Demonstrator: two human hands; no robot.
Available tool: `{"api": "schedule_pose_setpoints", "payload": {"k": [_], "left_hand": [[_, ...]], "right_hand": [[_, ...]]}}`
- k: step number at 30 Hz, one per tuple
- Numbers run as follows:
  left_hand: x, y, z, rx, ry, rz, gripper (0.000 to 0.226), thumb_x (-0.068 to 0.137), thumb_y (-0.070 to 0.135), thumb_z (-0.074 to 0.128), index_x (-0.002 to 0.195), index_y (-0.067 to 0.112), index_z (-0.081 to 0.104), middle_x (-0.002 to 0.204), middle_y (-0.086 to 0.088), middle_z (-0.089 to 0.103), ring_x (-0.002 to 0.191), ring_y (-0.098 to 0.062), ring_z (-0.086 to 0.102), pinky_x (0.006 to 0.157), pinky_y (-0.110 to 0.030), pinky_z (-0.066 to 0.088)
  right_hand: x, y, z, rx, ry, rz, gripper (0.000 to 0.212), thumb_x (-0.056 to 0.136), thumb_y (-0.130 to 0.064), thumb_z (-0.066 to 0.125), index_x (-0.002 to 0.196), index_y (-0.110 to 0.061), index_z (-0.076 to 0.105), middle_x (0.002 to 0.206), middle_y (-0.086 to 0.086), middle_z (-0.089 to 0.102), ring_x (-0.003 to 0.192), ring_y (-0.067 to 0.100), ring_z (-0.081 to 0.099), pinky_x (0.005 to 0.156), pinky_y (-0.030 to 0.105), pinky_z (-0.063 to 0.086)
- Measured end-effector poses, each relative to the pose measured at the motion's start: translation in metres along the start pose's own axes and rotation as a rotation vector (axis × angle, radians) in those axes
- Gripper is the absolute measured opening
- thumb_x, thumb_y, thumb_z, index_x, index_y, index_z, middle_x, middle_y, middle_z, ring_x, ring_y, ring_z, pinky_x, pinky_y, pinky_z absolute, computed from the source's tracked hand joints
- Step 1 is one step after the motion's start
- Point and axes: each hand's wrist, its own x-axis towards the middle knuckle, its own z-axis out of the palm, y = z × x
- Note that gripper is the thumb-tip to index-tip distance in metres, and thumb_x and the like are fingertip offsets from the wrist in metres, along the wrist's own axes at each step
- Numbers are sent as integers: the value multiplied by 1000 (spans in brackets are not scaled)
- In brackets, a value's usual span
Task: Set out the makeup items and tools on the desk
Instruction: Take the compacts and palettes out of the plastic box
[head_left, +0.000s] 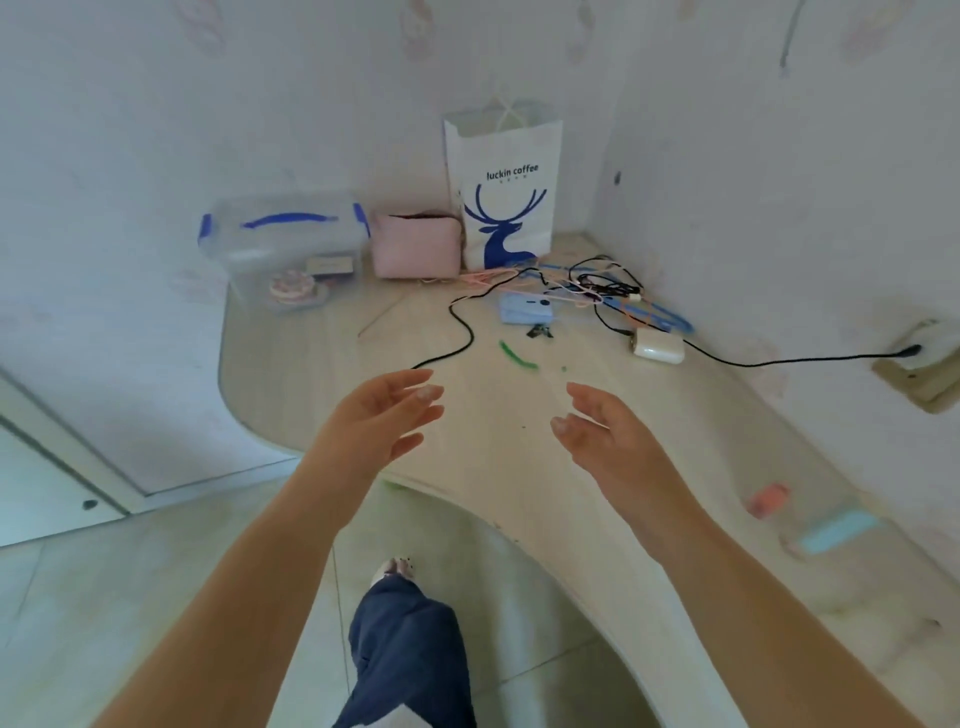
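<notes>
"luckin coffee" bag (503, 187) beyond empty hands (498, 421)

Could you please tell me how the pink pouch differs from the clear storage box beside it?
The pink pouch is opaque and soft-looking; the clear storage box is see-through, with blue latches and handle. The pouch is smaller, and its top appears open, while the box is lidded. Both stand at the desk's back edge against the wall.

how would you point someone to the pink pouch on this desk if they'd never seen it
Find the tall white paper bag with the blue deer, standing in the desk's back corner. The pink pouch sits right beside it on its left, with the clear storage box with blue latches on its other side. It is the only soft, plain pink, squarish item there.
</notes>
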Motion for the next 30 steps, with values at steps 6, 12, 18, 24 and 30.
{"api": "schedule_pose_setpoints", "payload": {"k": [6,12,18,24,30], "left_hand": [[105,12,-67,-61,95,-25,23,87,22,60,110,21,63,104,4,73,104,-15,67,98,-39,47],[218,31,-176,-38,217,-41,27,86,27,60,113,21,63,107,3,71,103,-12,66,97,-37,48],[299,42,-271,17,367,-81,24,88,32,59,112,26,61,113,4,66,106,-11,62,94,-36,49],[354,41,-303,1,609,-28,34,88,27,60,120,27,47,100,18,54,90,2,55,66,-15,41],[383,25,-327,-79,595,-122,62,87,28,63,141,21,34,134,0,52,115,-18,57,83,-30,50]], "right_hand": [[124,-17,68,-45,-67,-11,39,84,-40,62,120,-43,48,134,-15,47,122,4,49,101,32,42],[268,-38,172,-27,-147,44,35,88,-31,60,120,-36,47,126,-16,48,121,6,49,100,28,41],[372,-56,236,-63,-136,147,34,89,-27,60,121,-31,48,127,-11,49,120,9,50,104,35,41],[443,-57,259,-40,-95,259,53,89,-30,59,138,-26,40,132,-3,48,119,15,49,106,41,41],[482,-42,270,85,-142,417,67,77,-50,63,136,-25,44,135,-2,51,123,16,49,102,40,43]]}}
